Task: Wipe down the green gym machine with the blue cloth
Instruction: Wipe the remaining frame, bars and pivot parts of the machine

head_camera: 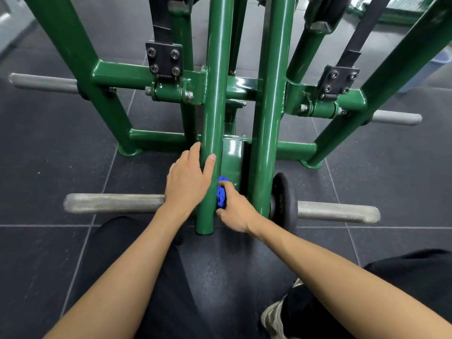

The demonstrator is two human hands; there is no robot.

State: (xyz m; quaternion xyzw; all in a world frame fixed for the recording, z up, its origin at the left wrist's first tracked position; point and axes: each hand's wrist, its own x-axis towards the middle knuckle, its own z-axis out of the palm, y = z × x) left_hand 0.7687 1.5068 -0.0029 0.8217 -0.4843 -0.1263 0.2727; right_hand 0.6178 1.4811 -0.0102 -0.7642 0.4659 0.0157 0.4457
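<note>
While the right hand (236, 212) pinches the blue cloth (221, 193) in a tight wad against the inner face of the left centre tube (215, 94), the contact patch looks small. My read: it's likely to leave unwiped strips on the green gym machine (117, 74). The cloth sits low in the gap between the two centre tubes, near the tube's lower end. The left hand (187, 183) is wrapped round the same tube just above it, thumb across the front, fingers round the far side. It holds tube only, no cloth.

Risks as I see them:
- The gap is narrow, so knuckles could jam against the right centre tube (269, 118).
- If these tubes are a pivoting arm (can't tell from here), leaning on the left hand could swing them and trap fingers.
- The wad could slip from the pinch and drop behind the tubes.
- Glossy paint: glare may hide streaks.

Surface: dark rubber floor tiles (61, 143) with pale seams. Knurled steel pegs (115, 203) stick out on both sides, with a black disc (281, 199) on the right one. One shoe (272, 314) shows at lower right. The room beyond is blurred.
</note>
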